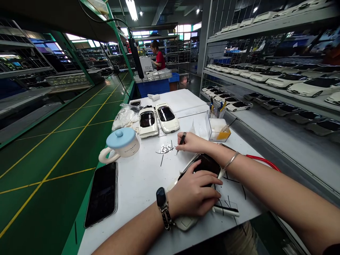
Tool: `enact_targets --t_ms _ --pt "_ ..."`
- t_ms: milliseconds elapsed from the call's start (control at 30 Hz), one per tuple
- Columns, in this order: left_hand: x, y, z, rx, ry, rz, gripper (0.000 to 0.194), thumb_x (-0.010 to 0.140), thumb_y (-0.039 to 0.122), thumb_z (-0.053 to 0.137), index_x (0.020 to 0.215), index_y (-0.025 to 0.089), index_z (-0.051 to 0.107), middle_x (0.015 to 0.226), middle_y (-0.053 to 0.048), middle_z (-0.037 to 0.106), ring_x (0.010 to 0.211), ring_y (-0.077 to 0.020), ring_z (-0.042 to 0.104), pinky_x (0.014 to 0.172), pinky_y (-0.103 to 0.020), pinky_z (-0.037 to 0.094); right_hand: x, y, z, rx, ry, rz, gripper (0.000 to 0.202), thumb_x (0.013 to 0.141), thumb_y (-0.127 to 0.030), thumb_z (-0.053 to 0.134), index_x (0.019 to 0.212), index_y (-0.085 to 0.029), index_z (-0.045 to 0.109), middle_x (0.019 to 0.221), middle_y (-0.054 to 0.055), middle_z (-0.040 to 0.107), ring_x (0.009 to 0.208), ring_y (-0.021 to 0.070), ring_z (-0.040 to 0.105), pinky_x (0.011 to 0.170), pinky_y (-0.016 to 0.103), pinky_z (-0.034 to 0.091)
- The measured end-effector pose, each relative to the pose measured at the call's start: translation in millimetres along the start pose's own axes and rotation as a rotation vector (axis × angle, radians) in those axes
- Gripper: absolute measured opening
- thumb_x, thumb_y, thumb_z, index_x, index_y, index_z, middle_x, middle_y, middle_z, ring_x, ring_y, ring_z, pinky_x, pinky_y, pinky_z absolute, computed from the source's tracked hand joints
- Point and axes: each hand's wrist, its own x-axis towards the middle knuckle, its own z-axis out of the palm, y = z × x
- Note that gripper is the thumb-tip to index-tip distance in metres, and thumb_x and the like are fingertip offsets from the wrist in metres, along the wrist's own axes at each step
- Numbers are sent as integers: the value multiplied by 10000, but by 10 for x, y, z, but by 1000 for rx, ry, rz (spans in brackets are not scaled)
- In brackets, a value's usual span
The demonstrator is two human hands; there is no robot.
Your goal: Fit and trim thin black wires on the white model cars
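Note:
My left hand [195, 191] lies over a white model car [187, 223] with a dark roof, fingers curved across its top and holding it on the table. Much of that car is hidden under the hand. Beyond it, my right hand [193, 142] is closed around a slim pointed tool [182, 138] with a black grip, its thin tip down near the tabletop. Whether this is a craft knife or tweezers I cannot tell. Just left of the tip is a small pile of shiny silver pieces [165, 148]. Thin black strips lie around the pile and the car.
Two white model cars [148, 122] stand farther back. A blue-lidded mug [122, 143] and a phone [102, 193] lie along the left edge. At right are a clear box [219, 130] and a red cable [262, 161]. Racks of model cars [268, 76] flank the table; a person in red [160, 60] works beyond.

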Motion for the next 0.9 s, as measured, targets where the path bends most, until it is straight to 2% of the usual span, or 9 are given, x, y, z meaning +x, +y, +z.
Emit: enact_targets --t_ms 300,633,900 --pt "7 5 -11 7 -5 5 138 848 188 520 849 201 657 1064 -15 699 1100 -158 587 1147 -445 148 -15 -98 28 -79 -8 -38 184 705 -127 641 668 -181 468 644 -31 540 617 107 480 579 226 332" --pt "5 15 -9 12 -14 -14 139 839 184 520 846 206 657 1063 -13 699 1102 -154 588 1151 -444 139 -14 -9 -27 -28 -75 -49 171 702 -186 675 719 -175 505 660 -37 555 614 104 498 598 229 371" --pt "4 9 -6 6 -31 -21 133 835 187 524 848 211 654 1070 -14 698 1108 -161 587 1157 -454 132 2 -27 -31 2 -57 -21 156 695 -156 662 701 -171 507 669 -28 559 633 111 506 595 225 372"
